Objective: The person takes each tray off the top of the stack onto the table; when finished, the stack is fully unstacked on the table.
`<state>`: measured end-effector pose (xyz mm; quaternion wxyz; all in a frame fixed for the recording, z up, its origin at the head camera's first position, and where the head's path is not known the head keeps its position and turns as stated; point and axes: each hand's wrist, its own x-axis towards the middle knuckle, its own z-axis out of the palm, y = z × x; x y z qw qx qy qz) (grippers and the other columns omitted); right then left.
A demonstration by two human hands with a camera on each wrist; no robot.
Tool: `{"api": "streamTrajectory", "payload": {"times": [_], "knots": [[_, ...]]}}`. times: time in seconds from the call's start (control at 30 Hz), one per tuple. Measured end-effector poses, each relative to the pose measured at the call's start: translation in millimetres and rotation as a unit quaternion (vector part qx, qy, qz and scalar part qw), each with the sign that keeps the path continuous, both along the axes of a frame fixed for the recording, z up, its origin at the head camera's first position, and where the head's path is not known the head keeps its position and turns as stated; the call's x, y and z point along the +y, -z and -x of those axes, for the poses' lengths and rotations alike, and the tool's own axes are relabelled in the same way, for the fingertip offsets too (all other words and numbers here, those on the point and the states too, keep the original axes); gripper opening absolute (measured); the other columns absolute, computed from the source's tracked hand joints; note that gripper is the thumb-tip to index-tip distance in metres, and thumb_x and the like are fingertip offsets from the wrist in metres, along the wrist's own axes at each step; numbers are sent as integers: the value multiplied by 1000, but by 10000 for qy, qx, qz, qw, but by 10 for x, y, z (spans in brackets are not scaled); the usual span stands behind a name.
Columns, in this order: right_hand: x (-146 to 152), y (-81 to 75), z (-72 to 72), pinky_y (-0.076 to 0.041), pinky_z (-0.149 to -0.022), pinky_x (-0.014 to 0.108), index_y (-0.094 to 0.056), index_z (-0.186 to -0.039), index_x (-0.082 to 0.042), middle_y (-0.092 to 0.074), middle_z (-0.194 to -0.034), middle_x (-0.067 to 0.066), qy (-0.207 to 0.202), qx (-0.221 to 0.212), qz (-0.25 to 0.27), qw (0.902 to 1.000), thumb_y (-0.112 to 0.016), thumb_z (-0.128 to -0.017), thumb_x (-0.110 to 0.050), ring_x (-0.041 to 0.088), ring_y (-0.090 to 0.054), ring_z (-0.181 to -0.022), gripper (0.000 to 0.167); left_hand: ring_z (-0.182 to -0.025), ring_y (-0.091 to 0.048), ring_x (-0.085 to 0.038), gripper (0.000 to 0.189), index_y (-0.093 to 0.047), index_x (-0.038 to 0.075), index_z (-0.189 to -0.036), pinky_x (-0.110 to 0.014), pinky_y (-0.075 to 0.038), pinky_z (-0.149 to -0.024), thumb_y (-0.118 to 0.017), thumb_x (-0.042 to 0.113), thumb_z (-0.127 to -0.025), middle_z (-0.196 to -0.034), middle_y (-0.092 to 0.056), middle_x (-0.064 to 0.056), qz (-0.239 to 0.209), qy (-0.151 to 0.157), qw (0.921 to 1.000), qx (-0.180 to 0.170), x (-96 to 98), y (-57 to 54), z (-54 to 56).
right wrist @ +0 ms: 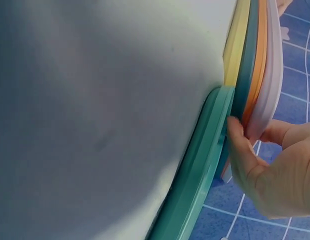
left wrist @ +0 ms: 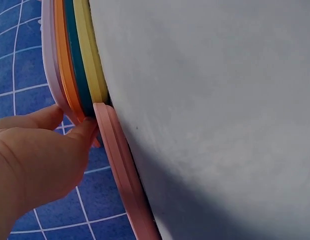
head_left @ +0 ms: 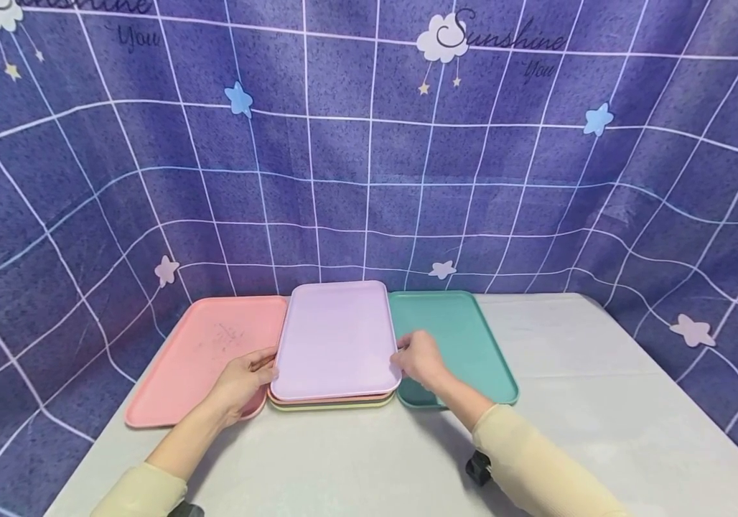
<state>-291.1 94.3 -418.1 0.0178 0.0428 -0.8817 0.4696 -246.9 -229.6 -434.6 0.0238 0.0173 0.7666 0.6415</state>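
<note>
A lavender tray (head_left: 338,337) lies on top of a stack in the middle of the table. Beneath it show the edges of an orange tray (left wrist: 70,75), a dark teal tray (left wrist: 80,70) and a yellow tray (left wrist: 93,70). My left hand (head_left: 244,384) grips the lavender tray's left edge, fingertips right at the orange rim below. On the opposite edge, my right hand (head_left: 422,359) pinches the lavender tray, with one fingertip beside the lower rims in the right wrist view. The tray's top surface is bare.
A pink tray (head_left: 194,359) lies left of the stack, partly under my left forearm. To the right is a green tray (head_left: 459,345). A pale cloth covers the table (head_left: 569,431); a blue gridded curtain (head_left: 343,143) hangs behind and at both sides.
</note>
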Motion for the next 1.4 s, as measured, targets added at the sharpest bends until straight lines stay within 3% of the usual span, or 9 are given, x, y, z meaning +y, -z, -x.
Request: {"api": "streamTrajectory", "payload": {"times": [0.23, 0.4, 0.7, 0.87, 1.07, 1.2, 1.4], "knots": [[30, -14, -3, -61, -53, 31, -67, -110, 16, -71, -91, 23, 21, -212, 424, 9989, -66, -78, 9, 26, -71, -61, 32, -139, -41, -41, 49, -39, -17, -145, -34, -43, -110, -53, -2, -101, -147, -44, -33, 367, -37, 9991, 192, -12, 1, -13], [86, -17, 5, -63, -61, 35, -63, -116, 20, -68, -104, 30, 45, -562, 926, 9941, -61, -80, 11, 31, -73, -75, 37, -142, -34, -41, 55, -34, -17, -148, -33, -42, -108, -51, -11, -95, -151, -37, -34, 61, 111, 9999, 8, -26, 1, -13], [198, -47, -21, -60, -58, 32, -63, -120, 17, -66, -112, 28, 289, -586, 684, 9955, -63, -84, 8, 24, -66, -77, 38, -143, -34, -42, 61, -32, -16, -149, -35, -43, -107, -56, -12, -92, -153, -34, -34, 175, 172, 9997, -48, 12, -8, -6], [241, -66, -52, -63, -66, 38, -61, -122, 17, -66, -112, 28, 271, -662, 907, 9933, -62, -88, 8, 29, -69, -84, 35, -138, -43, -42, 59, -39, -15, -146, -38, -46, -106, -58, -12, -90, -147, -44, -34, 616, -38, 9980, 155, 37, -25, 10], [310, -67, -89, -63, -68, 40, -61, -121, 18, -67, -108, 27, 158, -688, 1109, 9913, -59, -90, 8, 28, -70, -82, 33, -132, -49, -44, 57, -45, -14, -143, -51, -42, -111, -61, -7, -89, -139, -53, -33, 1565, -297, 9868, 286, 61, -67, -9], [381, -52, -129, -62, -67, 39, -61, -121, 19, -68, -105, 27, 128, -764, 1263, 9890, -57, -92, 8, 27, -70, -80, 31, -136, -46, -44, 56, -41, -14, -146, -51, -39, -112, -59, -5, -93, -145, -47, -33, 1543, -195, 9878, 113, 61, -55, -27], [528, -12, -170, -63, -67, 40, -61, -118, 21, -69, -100, 27, 183, -711, 1558, 9851, -56, -90, 9, 26, -69, -78, 30, -137, -44, -44, 55, -41, -16, -145, -51, -38, -113, -58, -5, -93, -145, -46, -34, 1515, -168, 9883, 115, 67, -38, -58]]}}
